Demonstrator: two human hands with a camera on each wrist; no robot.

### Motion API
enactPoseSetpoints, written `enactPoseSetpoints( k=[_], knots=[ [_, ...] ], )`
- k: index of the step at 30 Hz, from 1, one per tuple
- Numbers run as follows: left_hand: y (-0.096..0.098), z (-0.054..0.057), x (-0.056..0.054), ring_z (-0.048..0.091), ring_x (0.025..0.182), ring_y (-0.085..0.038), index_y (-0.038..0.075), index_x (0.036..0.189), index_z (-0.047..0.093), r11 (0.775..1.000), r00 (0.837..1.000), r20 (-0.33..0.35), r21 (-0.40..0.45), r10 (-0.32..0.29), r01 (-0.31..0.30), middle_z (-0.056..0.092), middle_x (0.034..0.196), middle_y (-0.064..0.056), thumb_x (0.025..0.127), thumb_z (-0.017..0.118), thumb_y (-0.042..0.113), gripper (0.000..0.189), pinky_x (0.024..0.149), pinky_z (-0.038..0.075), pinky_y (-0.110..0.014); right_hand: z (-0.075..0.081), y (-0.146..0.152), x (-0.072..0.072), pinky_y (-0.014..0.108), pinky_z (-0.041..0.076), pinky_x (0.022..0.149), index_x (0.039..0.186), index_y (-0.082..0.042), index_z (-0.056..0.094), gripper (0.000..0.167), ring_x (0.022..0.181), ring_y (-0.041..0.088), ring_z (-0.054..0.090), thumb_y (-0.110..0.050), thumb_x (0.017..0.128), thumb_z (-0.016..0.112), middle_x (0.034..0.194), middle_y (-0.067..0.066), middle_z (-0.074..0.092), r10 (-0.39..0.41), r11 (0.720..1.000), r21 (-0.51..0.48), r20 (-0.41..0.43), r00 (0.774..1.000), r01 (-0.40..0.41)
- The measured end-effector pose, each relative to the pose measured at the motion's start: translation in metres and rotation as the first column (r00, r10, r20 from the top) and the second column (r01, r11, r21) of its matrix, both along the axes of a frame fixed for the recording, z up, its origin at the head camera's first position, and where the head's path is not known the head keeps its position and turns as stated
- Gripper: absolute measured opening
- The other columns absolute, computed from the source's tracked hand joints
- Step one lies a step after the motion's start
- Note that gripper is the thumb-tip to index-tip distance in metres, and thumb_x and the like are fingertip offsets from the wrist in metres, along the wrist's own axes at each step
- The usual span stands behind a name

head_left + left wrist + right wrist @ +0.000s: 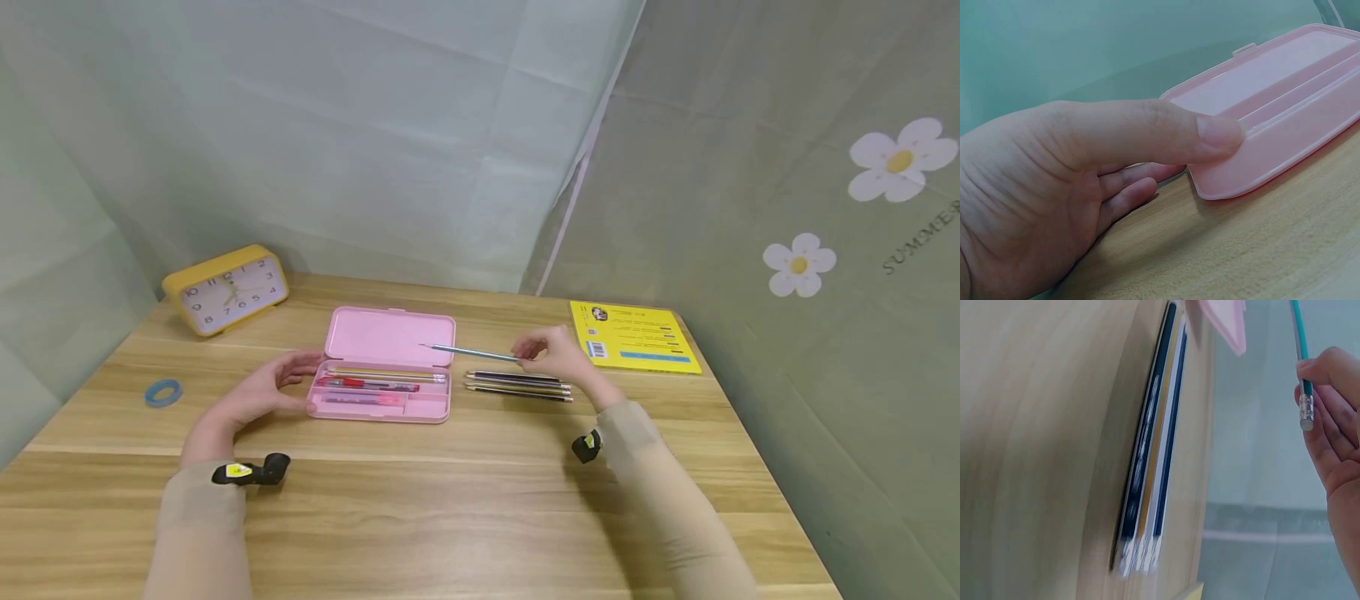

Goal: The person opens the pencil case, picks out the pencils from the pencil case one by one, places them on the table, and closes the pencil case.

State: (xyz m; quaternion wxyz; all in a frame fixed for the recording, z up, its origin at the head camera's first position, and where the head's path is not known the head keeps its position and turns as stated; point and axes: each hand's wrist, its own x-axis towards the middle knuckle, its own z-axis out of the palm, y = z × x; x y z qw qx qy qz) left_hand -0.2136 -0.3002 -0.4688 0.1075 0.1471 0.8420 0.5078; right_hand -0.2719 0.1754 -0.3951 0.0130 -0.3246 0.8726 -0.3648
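A pink pencil case (386,335) lies with its lid raised at the back. Inside are yellowish pencils (386,374), a red-capped pen (367,384) and, in the front compartment, a pink-tipped pen (363,400). My left hand (266,387) holds the case's left end, thumb (1222,132) at the near corner and fingers at the far side. With thumb and fingers, my right hand (555,354) pinches a teal pencil (472,353) near its eraser end, above the table. Its tip points left and overlaps the lid in the head view.
Several dark and gold pencils (517,387) lie side by side right of the case, below my right hand. A yellow book (637,337) lies at the back right. At the left are a yellow alarm clock (232,292) and a blue ring (163,393), possibly a tape roll.
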Motion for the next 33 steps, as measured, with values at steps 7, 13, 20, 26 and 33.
enactPoseSetpoints(
  k=[7, 13, 20, 26, 33],
  knots=[
    [0.000, 0.000, 0.000, 0.039, 0.133, -0.038, 0.002, 0.149, 0.032, 1.000, 1.000, -0.003, 0.001, 0.002, -0.002, 0.043, 0.148, -0.022, 0.078, 0.082, 0.021, 0.089, 0.095, 0.036, -0.012, -0.005, 0.025, -0.001, 0.025, 0.056, 0.070, 0.093, 0.003, 0.072, 0.014, 0.073, 0.013, 0.065, 0.003, 0.078, 0.072, 0.084, 0.009, 0.073, -0.010, 0.999, 0.048, 0.107, 0.994, 0.005],
    [0.000, 0.001, 0.000, 0.039, 0.133, -0.038, 0.002, 0.149, 0.031, 1.000, 1.000, 0.004, -0.008, 0.004, -0.004, 0.043, 0.148, -0.022, 0.078, 0.082, 0.021, 0.090, 0.102, 0.037, -0.031, -0.009, 0.042, 0.001, 0.024, 0.056, 0.069, 0.090, 0.001, 0.072, 0.013, 0.072, 0.011, 0.065, 0.003, 0.077, 0.070, 0.083, 0.009, 0.073, -0.006, 0.996, 0.089, 0.178, 0.984, -0.010],
    [-0.001, -0.001, -0.001, 0.039, 0.134, -0.037, 0.003, 0.149, 0.032, 1.000, 1.000, -0.001, -0.003, 0.004, -0.004, 0.044, 0.148, -0.021, 0.078, 0.082, 0.020, 0.089, 0.100, 0.037, -0.026, -0.015, 0.057, 0.003, 0.022, 0.056, 0.068, 0.090, 0.003, 0.072, 0.014, 0.072, 0.008, 0.064, 0.005, 0.076, 0.069, 0.082, 0.011, 0.073, 0.000, 0.989, 0.141, 0.218, 0.976, -0.032],
    [0.000, 0.000, 0.000, 0.039, 0.134, -0.038, 0.003, 0.149, 0.032, 1.000, 1.000, 0.002, -0.003, 0.004, -0.004, 0.043, 0.148, -0.021, 0.078, 0.082, 0.021, 0.089, 0.101, 0.036, -0.028, -0.019, 0.064, 0.005, 0.023, 0.056, 0.065, 0.089, 0.003, 0.072, 0.014, 0.071, 0.009, 0.065, 0.004, 0.076, 0.071, 0.081, 0.012, 0.073, 0.010, 0.986, 0.156, 0.271, 0.962, -0.054],
    [0.000, -0.002, -0.001, 0.043, 0.129, -0.024, 0.004, 0.148, 0.034, 1.000, 1.000, -0.019, -0.004, 0.002, -0.002, 0.045, 0.147, -0.020, 0.078, 0.082, 0.020, 0.087, 0.096, 0.037, -0.013, -0.025, 0.065, 0.005, 0.022, 0.056, 0.069, 0.089, 0.003, 0.072, 0.014, 0.073, 0.010, 0.065, 0.005, 0.076, 0.071, 0.082, 0.011, 0.073, 0.019, 0.984, 0.163, 0.294, 0.956, -0.070]
  ],
)
